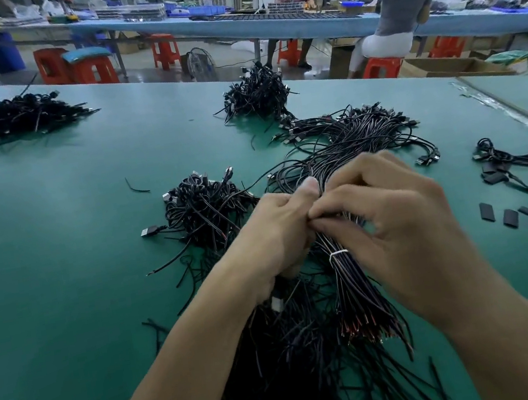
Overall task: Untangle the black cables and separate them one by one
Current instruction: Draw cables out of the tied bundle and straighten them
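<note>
Cables, thin, black and round-sheathed, cover much of the matte green surface (51,204). The bundle of black cables (357,281) lies in the near middle, gripped by both hands and cinched by a narrow white tie (338,253) just below them. Its long axis runs from near right to far right. The stripped ends (378,333), showing reddish wire, point toward the person, while the flat metal plugs (421,161) fan out at the far end.

The left hand (280,228) wraps round the bundle from the left, its thumb upright against the strands. The right hand (391,215) comes in from the right, its fingers (335,203) curled together and pinching a few strands just above the tie. The two hands touch.

Beneath the forearms spreads a loose heap (296,359) of straight black leads. A knotted clump (202,205) sits just left of the hands, with two more tangled piles farther off, one at far left (14,117) and one at far centre (257,93). To the right are a small coil (499,157) and flat black sleeve pieces (512,217), short and rectangular.

Blue bins (210,10) stand on a far bench (their contents are too small to make out), and an open cardboard box (451,67) sits beyond the surface's right edge.
</note>
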`<move>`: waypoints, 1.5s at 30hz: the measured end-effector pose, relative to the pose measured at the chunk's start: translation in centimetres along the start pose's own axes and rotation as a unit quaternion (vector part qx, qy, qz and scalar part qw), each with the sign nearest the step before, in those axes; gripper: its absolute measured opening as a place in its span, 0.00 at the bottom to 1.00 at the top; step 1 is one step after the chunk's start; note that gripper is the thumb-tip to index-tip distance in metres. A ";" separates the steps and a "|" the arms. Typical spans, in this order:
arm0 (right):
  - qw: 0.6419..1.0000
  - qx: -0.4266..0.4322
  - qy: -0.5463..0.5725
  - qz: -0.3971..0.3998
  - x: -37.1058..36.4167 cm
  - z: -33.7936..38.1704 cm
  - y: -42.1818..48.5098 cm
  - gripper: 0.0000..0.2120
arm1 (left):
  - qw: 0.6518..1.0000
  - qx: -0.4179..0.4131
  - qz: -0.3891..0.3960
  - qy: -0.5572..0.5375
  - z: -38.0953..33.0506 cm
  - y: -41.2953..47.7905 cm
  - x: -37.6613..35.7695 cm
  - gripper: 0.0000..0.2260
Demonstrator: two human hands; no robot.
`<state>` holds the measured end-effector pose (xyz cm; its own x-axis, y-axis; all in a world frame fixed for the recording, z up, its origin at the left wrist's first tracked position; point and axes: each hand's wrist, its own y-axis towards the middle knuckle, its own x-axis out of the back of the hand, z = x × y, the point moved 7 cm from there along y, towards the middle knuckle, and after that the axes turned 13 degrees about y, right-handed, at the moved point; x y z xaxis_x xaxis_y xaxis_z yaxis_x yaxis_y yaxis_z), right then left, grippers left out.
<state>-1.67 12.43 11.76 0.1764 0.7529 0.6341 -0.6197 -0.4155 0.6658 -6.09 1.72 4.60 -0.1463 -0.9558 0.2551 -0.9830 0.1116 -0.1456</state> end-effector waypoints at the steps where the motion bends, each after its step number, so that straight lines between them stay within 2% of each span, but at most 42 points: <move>1: 1.000 -0.008 0.003 0.013 0.1 -0.1 0.0 0.03 | 0.999 0.011 0.027 0.023 0.2 0.0 -0.3 0.32; 5: 0.989 -0.081 0.108 0.061 -0.3 -1.6 0.0 0.06 | 0.985 0.031 0.110 0.128 1.0 -0.5 -0.9 0.32; 10: 0.955 -0.161 0.248 0.033 0.7 -3.5 -0.4 0.07 | 0.978 0.043 0.187 0.088 1.4 -0.9 -2.3 0.31; 16: 0.947 -0.186 0.258 0.036 1.4 -4.2 -0.6 0.06 | 0.967 0.009 0.251 0.036 1.0 -1.2 -3.3 0.27; 19: 0.949 -0.189 0.245 0.052 1.2 -4.2 -0.8 0.05 | 0.958 0.008 0.277 0.069 0.9 -1.4 -3.5 0.19; 22: 0.945 -0.191 0.255 0.073 0.8 -4.3 -0.9 0.06 | 0.953 -0.037 0.260 0.154 0.4 -1.5 -3.4 0.03; 25: 0.948 -0.193 0.234 0.100 0.5 -4.6 -1.1 0.11 | 0.942 -0.093 0.228 0.228 0.1 -1.4 -3.3 0.10; 28: 0.956 -0.186 0.194 0.122 0.2 -4.7 -1.2 0.08 | 0.941 -0.097 0.213 0.246 0.1 -1.3 -3.5 0.14; 32: 0.951 -0.206 0.197 0.118 0.1 -5.4 -1.4 0.06 | 0.939 -0.090 0.190 0.270 0.4 -0.9 -3.5 0.15; 38: 0.940 -0.242 0.186 0.154 -0.8 -6.3 -2.2 0.06 | 0.909 -0.092 0.149 0.377 0.6 -0.5 -3.5 0.14; 42: 0.955 -0.238 0.125 0.127 -0.9 -6.2 -2.0 0.08 | 0.916 -0.104 0.108 0.372 0.4 -0.3 -3.1 0.11; 45: 0.968 -0.219 0.054 0.105 -1.4 -5.4 -1.6 0.11 | 0.945 -0.092 0.095 0.298 0.5 0.0 -2.9 0.11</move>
<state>-5.01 14.79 7.66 -0.0554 0.7342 0.6767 -0.9026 -0.3266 0.2804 -5.59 4.31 3.40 -0.3052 -0.5970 0.7419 -0.9270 0.3647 -0.0878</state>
